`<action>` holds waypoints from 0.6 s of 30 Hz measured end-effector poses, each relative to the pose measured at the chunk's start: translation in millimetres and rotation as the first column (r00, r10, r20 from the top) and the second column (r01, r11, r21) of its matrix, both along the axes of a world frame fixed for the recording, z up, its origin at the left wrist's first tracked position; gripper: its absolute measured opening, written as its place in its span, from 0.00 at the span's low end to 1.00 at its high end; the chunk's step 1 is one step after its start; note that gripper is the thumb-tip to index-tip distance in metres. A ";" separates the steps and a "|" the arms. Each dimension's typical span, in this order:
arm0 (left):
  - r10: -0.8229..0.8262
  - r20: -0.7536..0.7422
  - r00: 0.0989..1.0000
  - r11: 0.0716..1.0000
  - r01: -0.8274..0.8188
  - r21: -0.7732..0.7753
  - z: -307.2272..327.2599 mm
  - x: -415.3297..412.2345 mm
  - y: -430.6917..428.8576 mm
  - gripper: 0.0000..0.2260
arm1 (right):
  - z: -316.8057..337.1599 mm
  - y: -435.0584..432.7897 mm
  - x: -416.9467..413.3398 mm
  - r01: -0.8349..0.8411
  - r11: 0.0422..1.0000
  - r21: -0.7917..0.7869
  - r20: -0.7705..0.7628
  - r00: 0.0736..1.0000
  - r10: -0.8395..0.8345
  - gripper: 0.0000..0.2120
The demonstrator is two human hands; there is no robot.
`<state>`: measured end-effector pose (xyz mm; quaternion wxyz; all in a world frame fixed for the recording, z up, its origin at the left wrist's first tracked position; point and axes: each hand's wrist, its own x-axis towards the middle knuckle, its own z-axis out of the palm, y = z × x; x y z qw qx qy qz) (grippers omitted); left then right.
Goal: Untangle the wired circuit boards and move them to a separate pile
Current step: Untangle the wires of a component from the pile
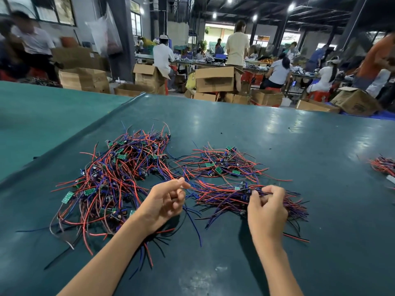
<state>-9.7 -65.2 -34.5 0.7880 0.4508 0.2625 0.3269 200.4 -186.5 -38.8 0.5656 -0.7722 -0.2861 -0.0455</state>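
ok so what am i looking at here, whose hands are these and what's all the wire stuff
No machine: a person works bare-handed, and the one picture comes from a camera on their head, looking down. On the green table lie small green circuit boards trailing red, blue and black wires: a big tangled pile on the left, a smaller pile to its right. The right hand grips a straighter bundle. The left hand is beside it; whether it pinches a wire is unclear.

The single head camera looked forward and down from just above the near edge of the counter point(277, 129), close over it. Its wide lens bowed the counter's far edge. Beyond that edge it took in boxes point(214, 79) and workers point(277, 71).
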 end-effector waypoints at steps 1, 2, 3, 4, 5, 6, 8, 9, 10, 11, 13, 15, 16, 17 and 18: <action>0.011 -0.037 0.999 1.000 -0.011 0.019 0.8 1.2 -0.6 0.09 | -4.7 -4.4 -7.2 -0.020 0.999 0.032 0.119 0.993 0.016 0.13; 0.035 -0.077 0.996 0.998 -0.031 0.052 2.8 2.3 0.1 0.09 | -8.2 -7.3 -12.8 -0.052 0.997 0.048 0.212 0.976 0.041 0.13; 0.077 -0.113 0.991 0.993 -0.065 0.101 5.1 2.9 2.7 0.08 | -10.7 -9.1 -15.6 -0.095 0.994 0.044 0.300 0.951 0.078 0.12; 0.142 -0.144 0.979 0.978 -0.117 0.171 8.5 2.9 7.0 0.06 | -12.0 -10.1 -17.6 -0.149 0.989 0.023 0.391 0.911 0.128 0.11; 0.233 -0.188 0.954 0.942 -0.174 0.286 13.1 1.6 13.6 0.04 | -12.9 -10.5 -19.1 -0.206 0.978 -0.008 0.465 0.865 0.186 0.11; 0.365 -0.257 0.895 0.863 -0.221 0.455 17.6 0.0 23.8 0.03 | -12.9 -10.3 -19.8 -0.260 0.965 -0.041 0.509 0.826 0.244 0.11; 0.660 -0.370 0.654 0.577 -0.126 0.807 25.0 -7.7 51.5 0.05 | -13.3 -8.9 -18.5 -0.318 0.943 -0.096 0.529 0.786 0.319 0.12; 0.734 -0.414 0.538 0.475 0.029 0.880 27.8 -12.9 66.0 0.08 | -13.2 -8.6 -18.0 -0.324 0.939 -0.116 0.516 0.788 0.336 0.12; 0.754 -0.493 0.434 0.452 0.203 0.869 29.4 -18.5 79.9 0.11 | -12.9 -8.6 -17.8 -0.326 0.936 -0.131 0.493 0.798 0.347 0.12; 0.745 -0.588 0.315 0.479 0.362 0.800 29.1 -23.5 91.7 0.12 | -12.9 -8.7 -17.4 -0.328 0.934 -0.139 0.466 0.811 0.354 0.12; 0.727 -0.682 0.081 0.522 0.579 0.626 25.2 -32.6 104.9 0.11 | -12.5 -9.4 -17.1 -0.337 0.930 -0.145 0.428 0.826 0.366 0.11; 0.739 -0.671 0.052 0.500 0.624 0.600 22.3 -38.5 109.5 0.09 | -11.5 -10.3 -17.8 -0.350 0.925 -0.150 0.432 0.818 0.380 0.11; 0.745 -0.662 0.078 0.491 0.607 0.625 22.9 -40.1 110.5 0.08 | -11.0 -10.2 -18.1 -0.354 0.923 -0.151 0.442 0.811 0.383 0.10; 0.748 -0.656 0.101 0.486 0.590 0.645 24.1 -40.7 111.0 0.08 | -10.8 -9.8 -18.0 -0.355 0.923 -0.151 0.455 0.803 0.384 0.11; 0.742 -0.659 0.121 0.488 0.577 0.655 26.6 -40.9 110.0 0.09 | -10.9 -9.5 -18.1 -0.355 0.923 -0.150 0.467 0.798 0.382 0.11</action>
